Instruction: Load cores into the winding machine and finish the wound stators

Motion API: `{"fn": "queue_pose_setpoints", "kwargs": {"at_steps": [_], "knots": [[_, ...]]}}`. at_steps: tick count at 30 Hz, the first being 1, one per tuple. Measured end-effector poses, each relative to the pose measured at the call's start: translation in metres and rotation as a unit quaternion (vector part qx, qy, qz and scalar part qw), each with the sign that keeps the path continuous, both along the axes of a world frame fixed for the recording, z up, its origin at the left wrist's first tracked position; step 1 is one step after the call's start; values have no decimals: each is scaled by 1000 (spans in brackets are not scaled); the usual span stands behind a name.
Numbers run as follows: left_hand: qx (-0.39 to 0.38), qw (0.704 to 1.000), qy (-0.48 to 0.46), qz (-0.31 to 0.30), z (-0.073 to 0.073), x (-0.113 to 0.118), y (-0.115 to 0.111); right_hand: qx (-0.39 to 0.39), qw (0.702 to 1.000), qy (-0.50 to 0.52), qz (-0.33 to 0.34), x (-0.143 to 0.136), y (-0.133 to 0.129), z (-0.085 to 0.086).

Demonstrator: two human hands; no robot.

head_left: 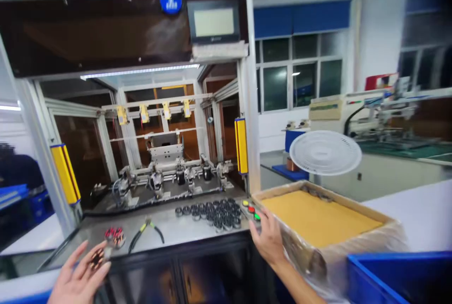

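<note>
My left hand (76, 278) is at the lower left, its fingers closed around a small copper-wound stator (97, 259). Just beyond it, more wound parts with red and copper colours (114, 235) lie on the metal worktop (169, 234). My right hand (269, 239) reaches to the front right corner of the machine, fingers spread at a small button panel (251, 209) with yellow, red and green buttons. The fingertips are by the green button (257, 217); whether they press it I cannot tell. Between my hands are pliers (145, 232) with yellow-green and black handles and several black ring-shaped parts (219, 213).
The machine frame (253, 106) has yellow light-curtain bars (241, 146) on both sides and fixtures (157, 179) inside. At right stand a plastic-lined box with a yellow sheet (318, 217), a white round perforated lid (325, 152) and a blue bin (402, 278). A person (16, 167) is at far left.
</note>
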State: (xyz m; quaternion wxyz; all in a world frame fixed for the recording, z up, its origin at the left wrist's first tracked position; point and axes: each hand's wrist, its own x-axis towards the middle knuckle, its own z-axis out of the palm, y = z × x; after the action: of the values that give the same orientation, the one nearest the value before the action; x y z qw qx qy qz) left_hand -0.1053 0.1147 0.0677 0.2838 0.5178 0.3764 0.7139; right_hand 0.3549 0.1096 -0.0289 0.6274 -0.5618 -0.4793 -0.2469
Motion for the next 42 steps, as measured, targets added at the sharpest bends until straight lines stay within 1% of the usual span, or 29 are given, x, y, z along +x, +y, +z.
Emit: {"fn": "queue_pose_setpoints", "kwargs": {"at_steps": [1, 2, 3, 4, 6, 7, 8, 9, 10, 11, 12, 13, 15, 18, 20, 23, 26, 27, 28, 30, 32, 33, 34, 35, 37, 38, 40, 42], "knots": [[-24, 999, 4, -40, -5, 12, -16, -24, 999, 20, 29, -14, -5, 8], [-30, 997, 11, -72, -8, 26, -32, -53, 996, 33, 68, -32, -11, 16], [-2, 997, 16, -76, -10, 39, -49, -88, 988, 40, 119, -52, -20, 26], [30, 997, 34, -69, -11, 52, -65, -131, 974, 40, 181, -74, -31, 36], [91, 992, 77, -45, -11, 73, -91, -202, 931, 29, 304, -118, -57, 59], [113, 988, 99, -40, -11, 80, -101, -234, 897, 34, 374, -138, -70, 71], [127, 984, 117, -38, -12, 84, -110, -282, 815, 93, 498, -155, -83, 81], [136, 981, 131, -40, -14, 86, -117, -323, 740, 141, 573, -169, -94, 90], [139, 979, 143, -42, -16, 86, -122, -359, 681, 181, 612, -180, -102, 97], [135, 978, 151, -45, -19, 86, -126, -391, 628, 221, 636, -189, -109, 102], [129, 978, 156, -46, -22, 84, -129, -415, 598, 250, 639, -195, -113, 104], [123, 979, 157, -45, -25, 83, -132, -431, 580, 274, 634, -199, -115, 104], [106, 981, 157, -44, -29, 80, -134, -444, 556, 316, 627, -202, -114, 99], [74, 980, 178, -41, -32, 77, -130, -436, 534, 356, 632, -202, -107, 90], [53, 978, 196, -48, -35, 75, -125, -433, 524, 368, 634, -202, -101, 86], [42, 976, 201, -71, -41, 71, -115, -442, 509, 368, 640, -202, -91, 82], [34, 976, 189, -101, -47, 69, -108, -461, 483, 365, 649, -201, -80, 76], [27, 977, 183, -110, -48, 69, -107, -470, 463, 365, 657, -199, -76, 74], [16, 978, 172, -117, -49, 69, -106, -477, 436, 365, 671, -196, -72, 71], [-18, 981, 144, -128, -48, 70, -106, -487, 365, 341, 716, -186, -64, 64], [-53, 983, 111, -137, -46, 71, -106, -503, 286, 283, 765, -175, -60, 52], [-64, 984, 99, -137, -46, 71, -106, -512, 257, 260, 777, -172, -60, 45], [-69, 985, 90, -133, -46, 72, -105, -521, 240, 253, 779, -171, -61, 38], [-69, 986, 86, -127, -47, 72, -103, -529, 236, 267, 770, -174, -64, 30], [-54, 989, 90, -107, -49, 73, -99, -522, 258, 353, 732, -188, -73, 16], [-42, 990, 97, -95, -51, 73, -97, -504, 269, 407, 712, -198, -78, 11], [-20, 990, 112, -78, -54, 75, -93, -460, 272, 491, 688, -218, -87, 7], [-12, 990, 119, -74, -58, 77, -91, -427, 270, 537, 675, -233, -93, 7]]}}
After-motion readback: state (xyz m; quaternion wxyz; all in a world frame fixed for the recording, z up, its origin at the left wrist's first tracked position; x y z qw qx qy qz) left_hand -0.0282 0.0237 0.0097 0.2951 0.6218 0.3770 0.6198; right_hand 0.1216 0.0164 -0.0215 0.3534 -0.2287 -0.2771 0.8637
